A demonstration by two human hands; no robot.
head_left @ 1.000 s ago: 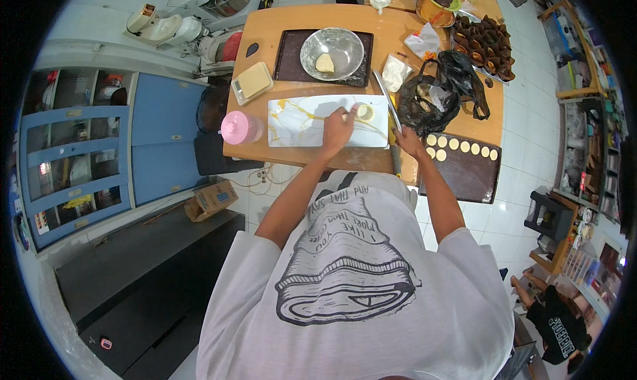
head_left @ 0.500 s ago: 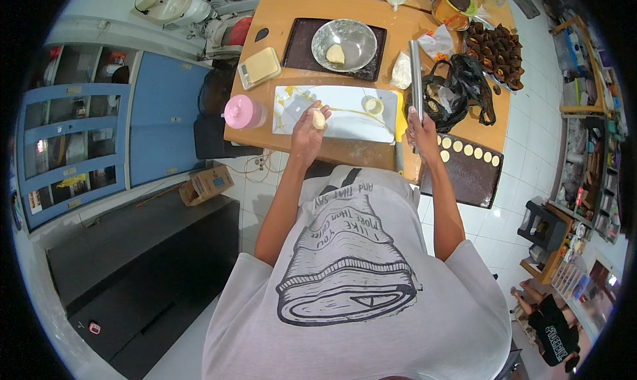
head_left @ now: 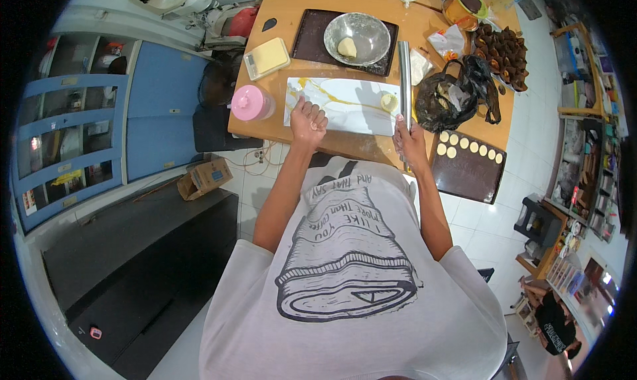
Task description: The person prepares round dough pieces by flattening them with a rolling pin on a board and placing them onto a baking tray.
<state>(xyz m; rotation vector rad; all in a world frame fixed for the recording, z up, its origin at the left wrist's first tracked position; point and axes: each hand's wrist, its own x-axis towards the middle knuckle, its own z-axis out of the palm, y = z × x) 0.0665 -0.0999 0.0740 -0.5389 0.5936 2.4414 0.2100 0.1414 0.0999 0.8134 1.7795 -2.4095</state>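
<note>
My left hand [head_left: 309, 123] is curled into a fist over the left part of a white marble-patterned board [head_left: 342, 115] with gold streaks. The piece of dough that lay in its palm is now mostly hidden by the fingers. My right hand [head_left: 411, 141] grips the lower part of a long metal rolling pin [head_left: 405, 71] beyond the board's right end. On the board's right part sits a pale round ring-shaped piece [head_left: 389, 102]. Behind the board a metal bowl [head_left: 373, 37] holds a lump of dough [head_left: 347, 47], standing on a dark tray [head_left: 306, 45].
A pink-lidded jar [head_left: 251, 103] and a kitchen scale [head_left: 267, 58] stand at left. To the right are a black plastic bag [head_left: 441, 108], a pile of dark brown cups [head_left: 501, 55] and a dark baking tray [head_left: 468, 174] with several dough discs. A person [head_left: 556, 323] is at far right.
My left fingers have closed over the dough that lay in the open palm. The rolling pin and my right hand have shifted slightly left. The whole view has shifted a little.
</note>
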